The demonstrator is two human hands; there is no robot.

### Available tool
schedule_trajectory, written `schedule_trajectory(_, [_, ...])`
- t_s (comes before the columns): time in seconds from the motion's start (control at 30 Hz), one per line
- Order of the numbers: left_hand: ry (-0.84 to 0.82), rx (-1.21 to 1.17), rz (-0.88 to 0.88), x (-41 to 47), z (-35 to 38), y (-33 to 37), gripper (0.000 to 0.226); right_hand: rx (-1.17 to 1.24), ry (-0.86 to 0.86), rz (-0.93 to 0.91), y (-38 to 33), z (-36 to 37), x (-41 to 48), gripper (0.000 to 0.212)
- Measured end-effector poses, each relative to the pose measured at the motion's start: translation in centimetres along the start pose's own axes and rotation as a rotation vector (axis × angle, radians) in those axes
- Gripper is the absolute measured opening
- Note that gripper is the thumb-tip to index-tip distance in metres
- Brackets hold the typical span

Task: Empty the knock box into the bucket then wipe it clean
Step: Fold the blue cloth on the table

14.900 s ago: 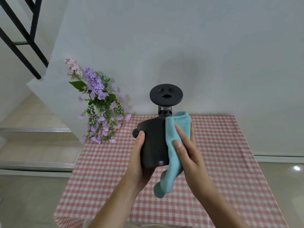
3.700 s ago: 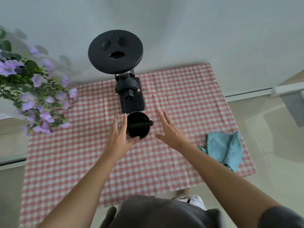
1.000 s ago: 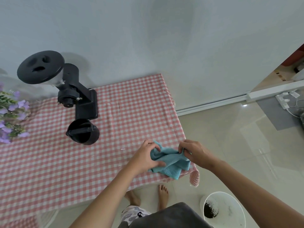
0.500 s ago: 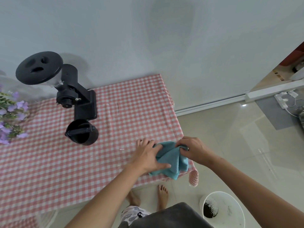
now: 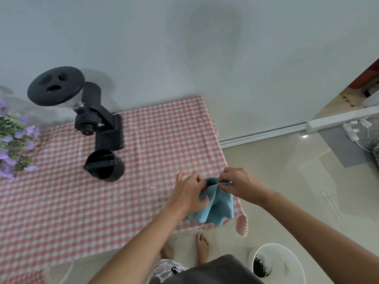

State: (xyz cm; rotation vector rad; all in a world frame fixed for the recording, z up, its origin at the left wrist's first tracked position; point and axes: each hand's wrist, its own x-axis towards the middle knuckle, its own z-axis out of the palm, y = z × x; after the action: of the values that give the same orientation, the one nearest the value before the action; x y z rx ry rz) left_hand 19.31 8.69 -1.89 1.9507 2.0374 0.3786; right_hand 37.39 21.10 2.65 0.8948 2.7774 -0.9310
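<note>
Pinching the teal cloth [image 5: 217,203] with both hands, left hand [image 5: 189,194] and right hand [image 5: 241,184], lower right; knock box [image 5: 104,166] sits mid-left.

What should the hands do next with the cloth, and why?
Probably finish folding the teal cloth and lay it flat: left hand and right hand both pinch it at the table's corner, while the knock box stands apart.

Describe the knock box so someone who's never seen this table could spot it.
On the pink checked tablecloth, find the tall black grinder near the wall. The knock box is the round black cup in front of its base, the only open container with a bar across its mouth.
</note>
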Motion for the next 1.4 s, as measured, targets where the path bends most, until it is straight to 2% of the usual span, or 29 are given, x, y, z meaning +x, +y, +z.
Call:
schedule_trajectory(0.13, [0.039,0.081,-0.033,-0.4,0.1,1.2,0.059,0.008,0.017,-0.051,-1.0,-0.6,0.4,0.016])
schedule_trajectory(0.27, [0.111,0.033,-0.010,-0.5,-0.1,0.7,0.030,-0.012,0.001,-0.065,-1.2,-1.5,0.8,0.017])
schedule_trajectory(0.4, [0.051,0.116,0.012,0.4,-2.0,-0.9,0.033,-0.049,0.009,-0.095,-0.6,-3.6,1.5,0.016])
schedule_trajectory(0.5, [0.001,0.196,-0.012,1.8,-4.1,-2.4,0.033,-0.080,0.076,-0.091,-0.4,-5.7,2.9,0.017])
schedule_trajectory(0.73, [0.210,0.231,0.138,6.4,-10.6,-6.1,0.009,-0.131,0.238,-0.065,-0.2,-10.1,6.1,0.031])
schedule_trajectory(0.87, [0.223,0.234,0.212,7.4,-12.0,-7.4,0.010,-0.195,0.338,-0.057,0.4,-9.5,6.9,0.019])
schedule_trajectory(0.97, [0.186,0.259,0.211,5.5,-10.2,-7.8,0.024,-0.244,0.363,-0.067,0.7,-6.7,6.2,0.013])
schedule_trajectory(1.07, [0.126,0.339,0.189,2.3,-5.8,-8.0,0.044,-0.302,0.288,-0.039,2.3,-1.7,4.8,0.009])
schedule_trajectory(1.3, [-0.286,0.314,0.083,-5.3,4.6,-5.8,0.015,-0.398,-0.010,0.064,4.2,9.1,0.3,0.019])
schedule_trajectory(1.33, [-0.316,0.333,0.044,-6.0,5.7,-5.6,0.016,-0.409,-0.037,0.076,4.4,10.1,-0.2,0.022])
schedule_trajectory(1.4, [-0.359,0.366,-0.016,-7.0,6.9,-5.4,0.034,-0.445,-0.091,0.111,4.6,11.3,-1.2,0.028])
